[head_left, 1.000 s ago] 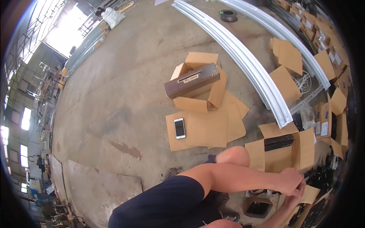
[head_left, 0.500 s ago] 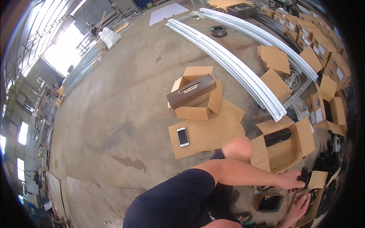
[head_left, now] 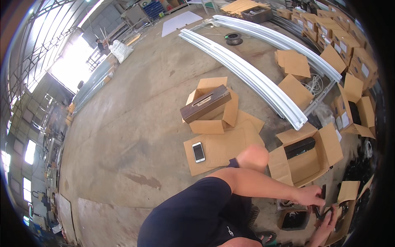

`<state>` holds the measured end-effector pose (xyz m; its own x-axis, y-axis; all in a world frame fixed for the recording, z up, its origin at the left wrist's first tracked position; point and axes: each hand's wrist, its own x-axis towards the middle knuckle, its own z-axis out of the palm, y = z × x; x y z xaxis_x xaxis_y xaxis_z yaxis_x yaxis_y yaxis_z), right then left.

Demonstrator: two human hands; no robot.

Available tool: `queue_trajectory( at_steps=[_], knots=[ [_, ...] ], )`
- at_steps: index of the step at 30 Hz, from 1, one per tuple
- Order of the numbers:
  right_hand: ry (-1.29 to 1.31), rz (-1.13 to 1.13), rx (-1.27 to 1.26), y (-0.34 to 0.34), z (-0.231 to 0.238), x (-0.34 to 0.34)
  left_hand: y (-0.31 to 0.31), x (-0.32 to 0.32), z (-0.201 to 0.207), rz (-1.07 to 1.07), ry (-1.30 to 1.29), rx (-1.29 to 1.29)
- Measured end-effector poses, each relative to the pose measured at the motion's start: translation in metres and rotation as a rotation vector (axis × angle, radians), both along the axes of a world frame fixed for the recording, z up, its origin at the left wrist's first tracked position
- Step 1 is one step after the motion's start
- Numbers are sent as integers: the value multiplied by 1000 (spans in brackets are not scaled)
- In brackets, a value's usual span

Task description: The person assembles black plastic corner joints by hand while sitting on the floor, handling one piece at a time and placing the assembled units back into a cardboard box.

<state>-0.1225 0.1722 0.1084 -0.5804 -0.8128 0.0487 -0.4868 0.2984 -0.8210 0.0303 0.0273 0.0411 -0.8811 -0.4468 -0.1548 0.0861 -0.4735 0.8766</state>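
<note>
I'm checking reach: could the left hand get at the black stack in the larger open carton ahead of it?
Probably yes: the left hand is near the carton, whose spread flaps leave the black stack uncovered, though the hand seems busy with a dark piece.

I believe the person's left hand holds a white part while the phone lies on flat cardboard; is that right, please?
Not quite: the head view shows the left hand holding a black part, not a white one; the phone does lie on flat cardboard.
</note>
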Motion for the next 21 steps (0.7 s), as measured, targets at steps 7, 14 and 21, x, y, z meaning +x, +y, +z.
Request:
queue_trajectory(
  at_steps=[7, 14, 21],
  knots=[
    [-511, -208, -382, -13, -83, -35, 1, -31, -22, 175, 164, 246],
    [-427, -130, -318, -27, -107, -17, -8, -41, -31, 232, 162, 155],
    [-396, 21, -258, -36, -89, -2, -13, -34, -21, 225, 199, 90]
  ],
)
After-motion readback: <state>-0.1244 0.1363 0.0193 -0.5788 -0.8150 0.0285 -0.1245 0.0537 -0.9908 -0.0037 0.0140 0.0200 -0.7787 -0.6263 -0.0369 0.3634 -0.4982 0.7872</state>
